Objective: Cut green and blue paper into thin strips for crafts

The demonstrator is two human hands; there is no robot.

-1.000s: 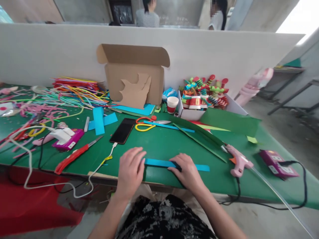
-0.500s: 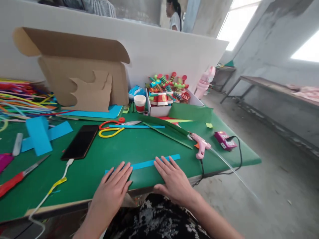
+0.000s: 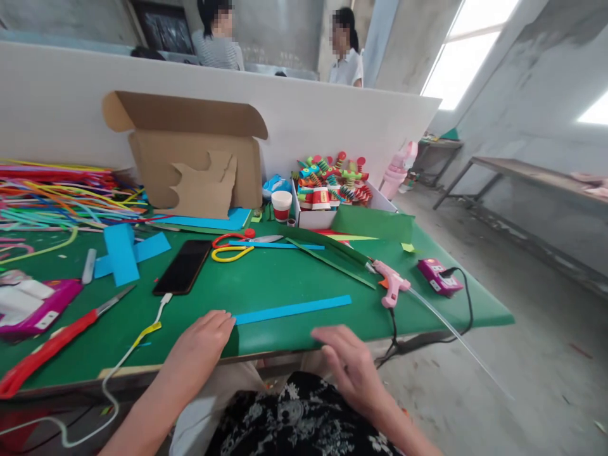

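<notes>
A narrow blue paper strip [image 3: 294,309] lies on the green tabletop near its front edge. My left hand [image 3: 202,342] is at the strip's left end, fingers bunched together over it and covering that end. Below and to the right of the strip, my right hand [image 3: 349,364] hovers by the table edge, thumb apart from the fingers, holding nothing. Right of the strip rests a pink glue gun [image 3: 393,282] with a clear glue stick in its back. Behind the strip are red-and-yellow-handled scissors [image 3: 237,246] with another thin blue strip across them.
Left of my hands lie a phone [image 3: 184,267] on a white cable, red-handled scissors [image 3: 71,342] and crossed blue paper pieces [image 3: 121,253]. A cardboard box [image 3: 194,158], a paper cup [image 3: 282,206] and a white box [image 3: 316,219] of colourful figures stand behind. A purple power block [image 3: 439,277] sits right.
Both hands have lifted from lying flat on the strip. My left hand has drawn its fingers together at the left end; my right hand has moved down off the strip. The view has shifted left.
</notes>
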